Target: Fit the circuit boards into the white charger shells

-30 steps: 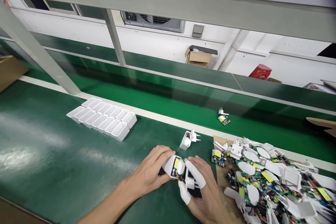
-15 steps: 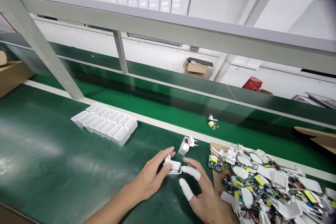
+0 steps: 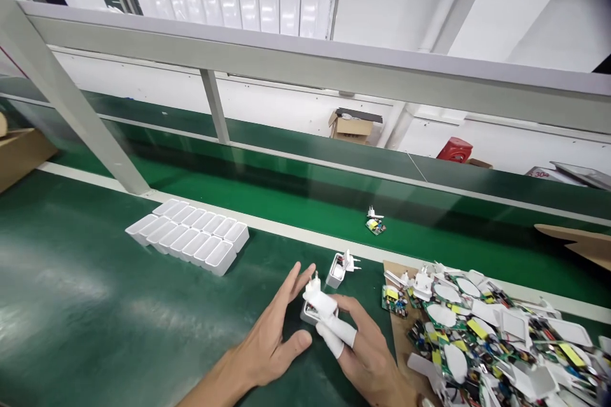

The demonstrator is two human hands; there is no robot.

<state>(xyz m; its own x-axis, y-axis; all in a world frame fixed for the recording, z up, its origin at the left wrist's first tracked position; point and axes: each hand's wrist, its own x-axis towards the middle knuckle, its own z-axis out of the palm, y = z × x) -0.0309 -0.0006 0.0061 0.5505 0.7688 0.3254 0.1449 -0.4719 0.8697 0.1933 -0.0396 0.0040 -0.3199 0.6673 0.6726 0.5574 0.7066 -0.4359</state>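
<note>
Right hand [image 3: 365,350] moved in, charger [image 3: 321,302] at fingertips [image 3: 330,338]

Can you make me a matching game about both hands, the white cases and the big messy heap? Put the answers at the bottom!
Things
1. Right hand
2. Left hand
3. White cases
4. Heap of parts

Places and states
A. In rows on the dark green table
B. On brown cardboard
C. Holding a white plug piece
D. Bare fingers spread open

Right pairs: 1-C, 2-D, 3-A, 4-B
</note>
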